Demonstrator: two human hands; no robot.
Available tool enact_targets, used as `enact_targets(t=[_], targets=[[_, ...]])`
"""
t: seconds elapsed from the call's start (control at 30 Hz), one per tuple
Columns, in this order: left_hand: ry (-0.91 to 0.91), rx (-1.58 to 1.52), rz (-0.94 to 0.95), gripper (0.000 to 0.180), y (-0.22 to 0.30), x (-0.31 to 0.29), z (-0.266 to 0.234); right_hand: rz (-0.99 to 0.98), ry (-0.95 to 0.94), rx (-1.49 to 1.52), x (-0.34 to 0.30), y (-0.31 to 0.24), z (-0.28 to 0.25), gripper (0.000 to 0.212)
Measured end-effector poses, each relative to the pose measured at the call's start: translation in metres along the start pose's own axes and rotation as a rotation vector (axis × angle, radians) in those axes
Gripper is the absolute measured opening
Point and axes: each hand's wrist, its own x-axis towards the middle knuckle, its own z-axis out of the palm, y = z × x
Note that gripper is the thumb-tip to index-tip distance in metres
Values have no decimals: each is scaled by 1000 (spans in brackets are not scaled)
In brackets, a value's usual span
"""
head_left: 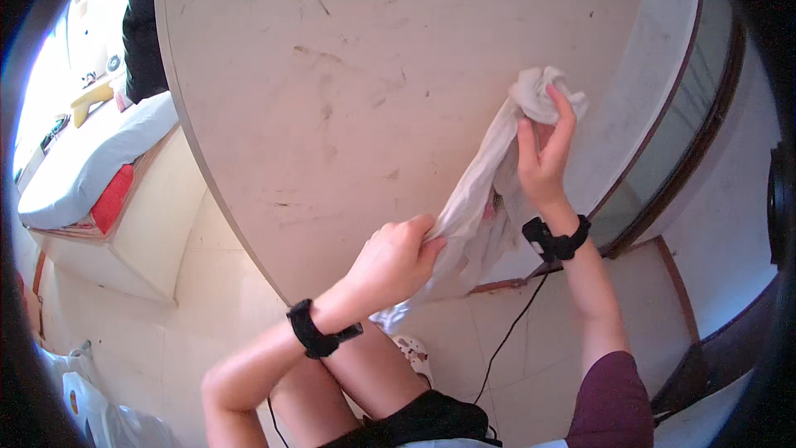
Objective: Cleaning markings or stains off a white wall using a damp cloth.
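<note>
A long white cloth point(477, 182) stretches between my two hands in front of a large pale flat surface point(332, 75) with dark smudges. My left hand point(394, 257) is closed round its lower part, with the fabric coming out past the thumb. Higher and to the right, my right hand point(547, 158) pinches the bunched, crumpled end of the cloth between thumb and fingers. Below the left hand a loose length hangs toward my knees. Both wrists wear black straps, each with a small dark device.
At far left stands a bed-like platform point(157, 224) with a pale cover and red fabric on its side. A black cable point(506, 336) runs across the tiled floor point(224, 307). Dark-framed glass panels point(672, 133) curve along the right. Clear plastic wrapping lies at lower left.
</note>
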Motion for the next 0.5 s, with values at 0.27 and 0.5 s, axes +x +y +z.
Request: enact_targets(t=[0.27,0.5], targets=[[-264,-29,111,18,-21,25,-32,-302,-309,-325,33,-15,-9,75],[-113,-61,108,26,-28,32,1,-383,-196,-625,69,-3,32,83]])
